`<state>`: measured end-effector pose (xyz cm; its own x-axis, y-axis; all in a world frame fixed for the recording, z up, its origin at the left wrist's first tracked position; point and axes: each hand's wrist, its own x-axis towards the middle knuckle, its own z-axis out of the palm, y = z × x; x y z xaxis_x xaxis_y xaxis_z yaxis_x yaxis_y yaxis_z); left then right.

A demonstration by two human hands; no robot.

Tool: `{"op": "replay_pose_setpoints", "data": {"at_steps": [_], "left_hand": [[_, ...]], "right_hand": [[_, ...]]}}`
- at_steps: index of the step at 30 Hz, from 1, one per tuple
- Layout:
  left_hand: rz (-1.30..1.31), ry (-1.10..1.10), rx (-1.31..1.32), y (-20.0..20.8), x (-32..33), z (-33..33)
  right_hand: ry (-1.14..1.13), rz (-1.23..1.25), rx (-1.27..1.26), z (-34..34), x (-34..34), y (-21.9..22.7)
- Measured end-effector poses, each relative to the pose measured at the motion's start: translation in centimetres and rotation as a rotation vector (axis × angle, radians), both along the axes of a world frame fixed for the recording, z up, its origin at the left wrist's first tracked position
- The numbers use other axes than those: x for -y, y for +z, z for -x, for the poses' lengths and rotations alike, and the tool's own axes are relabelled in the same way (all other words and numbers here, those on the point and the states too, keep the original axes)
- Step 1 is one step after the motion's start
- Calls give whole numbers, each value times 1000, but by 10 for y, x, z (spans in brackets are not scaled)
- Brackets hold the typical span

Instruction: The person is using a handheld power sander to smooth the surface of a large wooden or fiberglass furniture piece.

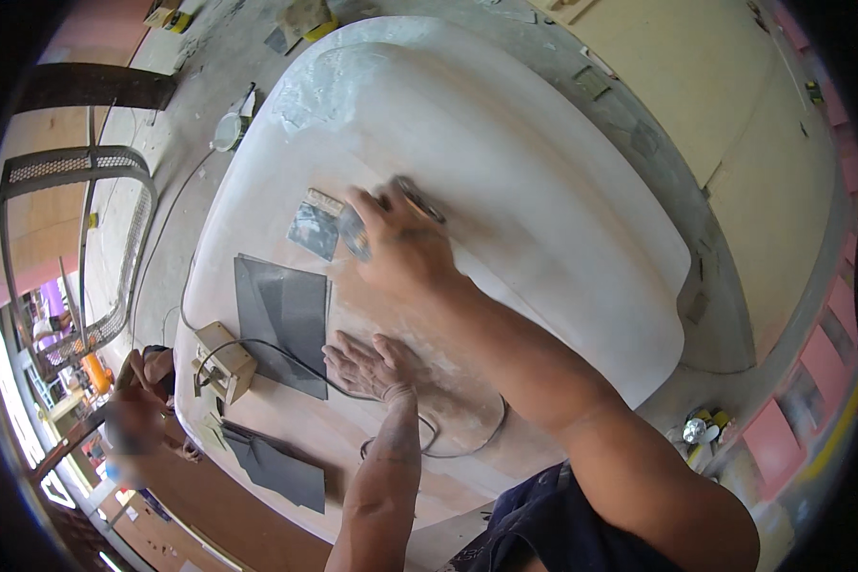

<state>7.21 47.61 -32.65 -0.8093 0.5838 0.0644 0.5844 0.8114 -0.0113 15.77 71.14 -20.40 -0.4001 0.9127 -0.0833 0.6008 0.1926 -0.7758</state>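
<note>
A large, smooth, rounded white panel point(562, 191) with pinkish-brown patches fills the middle. Over its centre my right hand point(400, 238) is closed around a dark sanding piece point(418, 198), whose rounded ends stick out on both sides of the fingers; motion blur hides its exact kind. My left hand point(372, 367) lies flat on the panel, fingers spread, holding nothing. Beside it are dark grey sandpaper sheets point(281, 319), and a black cord runs by its wrist. Left of my right hand lies a small square plate point(315, 229), dark with a pale edge.
A beige box point(224, 362) with the cord sits at the panel's left edge, near more dark sheets point(275, 467). A can point(229, 132) stands on the floor beyond. Left are a metal mesh frame point(148, 219) and another person point(138, 419). A pale board point(744, 181) lies right.
</note>
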Motion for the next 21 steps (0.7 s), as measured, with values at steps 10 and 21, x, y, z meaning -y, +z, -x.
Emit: {"op": "replay_pose_setpoints", "data": {"at_steps": [10, 21], "left_hand": [[27, 18, 30, 15, -9, -6], [-1, 1, 49, 9, -5, -3]], "right_hand": [[109, 39, -19, 34, -5, -5], [102, 68, 36, -30, 39, -1]]}}
